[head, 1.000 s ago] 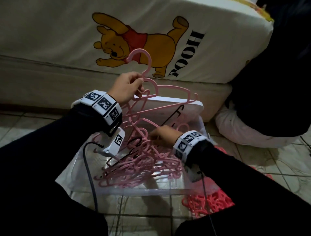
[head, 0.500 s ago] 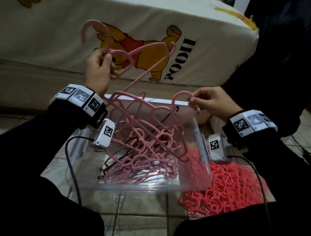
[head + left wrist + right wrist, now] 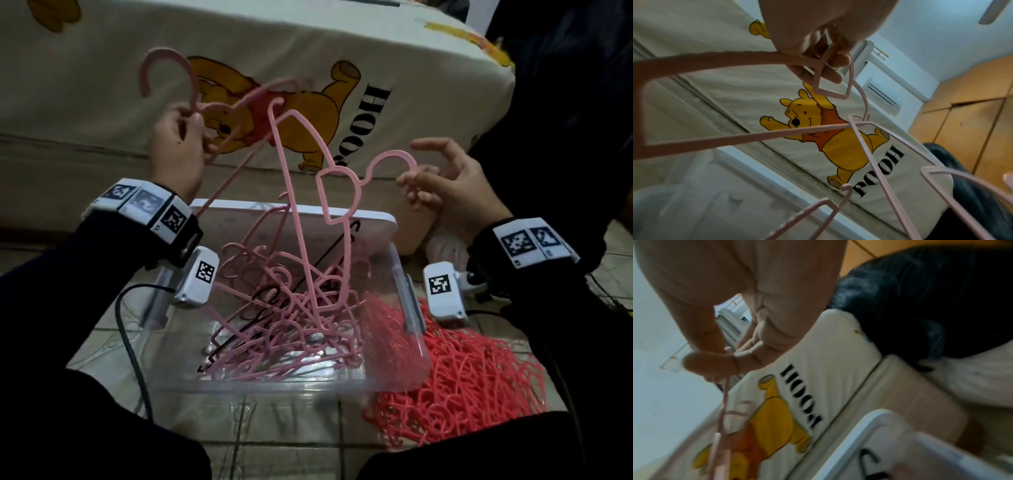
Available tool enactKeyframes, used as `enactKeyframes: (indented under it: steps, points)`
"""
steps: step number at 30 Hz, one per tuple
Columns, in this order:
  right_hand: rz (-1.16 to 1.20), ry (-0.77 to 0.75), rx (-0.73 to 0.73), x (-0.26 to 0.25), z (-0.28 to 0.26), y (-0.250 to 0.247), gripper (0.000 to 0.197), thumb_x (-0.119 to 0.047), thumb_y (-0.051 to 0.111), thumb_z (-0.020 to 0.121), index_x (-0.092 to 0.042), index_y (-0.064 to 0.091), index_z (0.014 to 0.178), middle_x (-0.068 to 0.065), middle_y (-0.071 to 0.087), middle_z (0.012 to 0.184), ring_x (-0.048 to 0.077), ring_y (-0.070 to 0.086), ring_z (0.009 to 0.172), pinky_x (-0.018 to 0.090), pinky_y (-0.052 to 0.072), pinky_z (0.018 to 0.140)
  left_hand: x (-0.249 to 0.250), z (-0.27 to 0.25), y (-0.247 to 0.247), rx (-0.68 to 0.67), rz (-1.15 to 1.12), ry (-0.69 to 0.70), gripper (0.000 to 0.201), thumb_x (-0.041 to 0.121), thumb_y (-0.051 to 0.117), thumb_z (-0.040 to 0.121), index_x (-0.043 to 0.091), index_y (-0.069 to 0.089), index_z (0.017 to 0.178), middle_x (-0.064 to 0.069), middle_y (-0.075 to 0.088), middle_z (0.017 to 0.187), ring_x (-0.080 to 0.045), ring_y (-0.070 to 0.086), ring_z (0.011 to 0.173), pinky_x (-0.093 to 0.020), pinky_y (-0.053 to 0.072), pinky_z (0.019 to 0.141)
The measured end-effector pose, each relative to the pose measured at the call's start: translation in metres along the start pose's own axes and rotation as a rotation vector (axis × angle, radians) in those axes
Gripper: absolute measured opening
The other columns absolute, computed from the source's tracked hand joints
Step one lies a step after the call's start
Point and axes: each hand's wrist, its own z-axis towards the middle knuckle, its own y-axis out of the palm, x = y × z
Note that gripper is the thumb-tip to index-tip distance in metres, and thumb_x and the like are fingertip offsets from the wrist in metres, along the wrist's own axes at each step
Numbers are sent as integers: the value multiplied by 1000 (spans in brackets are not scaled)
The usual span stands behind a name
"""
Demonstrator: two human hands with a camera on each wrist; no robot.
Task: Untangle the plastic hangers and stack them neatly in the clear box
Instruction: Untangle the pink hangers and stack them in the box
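My left hand (image 3: 178,147) is raised over the clear box (image 3: 376,382) and grips a pink hanger (image 3: 164,56) at its neck (image 3: 818,71), hook upward. A second pink hanger (image 3: 390,154) stands nearly upright, still caught on the first one and on the tangled pile of pink hangers (image 3: 284,329) in the box. My right hand (image 3: 445,188) pinches that hanger's hook tip between thumb and curled fingers (image 3: 725,356), with the index finger sticking out. One black hanger (image 3: 329,255) lies among the pink ones.
A heap of coral-red hangers (image 3: 472,377) lies on the tiled floor right of the box. Behind the box stand its white lid (image 3: 376,219) and a mattress in a bear-print sheet (image 3: 376,102). Dark fabric (image 3: 565,85) fills the right side.
Both hands have risen and drawn apart. The second hanger now stands steeper and higher out of the pile, and my right index finger has straightened.
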Motion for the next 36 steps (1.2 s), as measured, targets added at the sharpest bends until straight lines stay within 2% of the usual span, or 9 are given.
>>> enactKeyframes:
  steps: [6, 10, 16, 20, 24, 27, 29, 33, 36]
  points:
    - [86, -73, -214, -25, -2, 30, 32, 3, 59, 84, -9, 56, 114, 7, 70, 82, 12, 62, 61, 20, 52, 56, -3, -8, 7, -162, 83, 13, 13, 16, 36, 102, 18, 48, 107, 4, 49, 73, -6, 51, 64, -10, 47, 54]
    - [123, -170, -286, -43, -4, 41, 40, -4, 62, 83, -4, 52, 121, 5, 69, 88, 11, 64, 69, 20, 53, 62, -4, -10, 8, -186, 110, 13, 17, 17, 36, 102, 23, 50, 109, 5, 50, 74, -6, 53, 66, -18, 49, 62]
    - [149, -228, -269, -57, -9, 43, 31, -4, 58, 85, -4, 52, 116, 2, 71, 84, 11, 65, 72, 22, 53, 66, -3, -15, 9, -245, 224, 85, 26, 14, 40, 100, 31, 56, 111, 7, 56, 80, -14, 57, 80, -29, 50, 74]
    - [191, -185, -233, -55, -13, 49, 31, -7, 63, 79, -5, 54, 109, 3, 70, 79, 12, 67, 69, 19, 53, 63, -3, -23, 19, -240, 254, 94, 31, 12, 46, 98, 27, 60, 120, 10, 59, 81, -5, 57, 77, -19, 45, 70]
    - [274, -144, -222, -58, -13, 47, 25, -6, 58, 83, -7, 54, 108, 1, 70, 78, 8, 65, 69, 17, 53, 64, -5, -37, 29, -346, 368, 242, 38, -2, 52, 91, 17, 63, 122, 4, 65, 93, -5, 61, 80, -3, 42, 72]
    - [345, -106, -214, -58, -13, 41, 27, -9, 58, 81, -8, 56, 108, 0, 69, 78, 7, 64, 70, 17, 54, 65, -5, -43, 31, -371, 419, 344, 40, -9, 54, 87, 10, 63, 122, -1, 68, 96, -10, 63, 85, -16, 45, 83]
    - [370, -78, -197, -55, -15, 38, 28, -9, 59, 79, -7, 57, 107, 1, 69, 77, 8, 64, 69, 17, 54, 65, -4, -44, 31, -386, 447, 457, 42, -12, 56, 84, 8, 65, 119, -6, 71, 100, -15, 66, 88, -18, 45, 84]
    - [408, -1, -142, -41, -17, 34, 24, -6, 58, 79, -6, 61, 103, 4, 69, 76, 8, 65, 66, 17, 53, 60, 3, -49, 30, -405, 546, 756, 28, 3, 56, 88, 8, 69, 112, -11, 72, 98, -26, 69, 85, -34, 55, 74]
    - [324, 9, -109, -33, -18, 29, 23, -8, 64, 79, -6, 60, 102, 5, 71, 78, 9, 67, 67, 18, 54, 61, 4, -52, 35, -422, 482, 666, 33, -2, 57, 87, 9, 66, 117, -9, 72, 99, -19, 67, 84, -31, 55, 78]
